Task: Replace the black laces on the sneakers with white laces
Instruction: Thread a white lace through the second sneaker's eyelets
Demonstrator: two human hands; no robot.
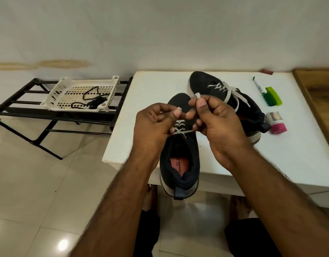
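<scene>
On the white table [206, 160] the far sneaker [234, 101], at one o'clock, is fully laced in white and tied. The near sneaker [179, 160], at centre, is threaded to its top eyelets; only tying appears left. Both black laces [91, 101] lie in the basket [56, 89] at ten o'clock. The left hand [152, 123] and right hand [217, 117] each pinch an end of the white lace [179, 127], directly above the eyelets.
</scene>
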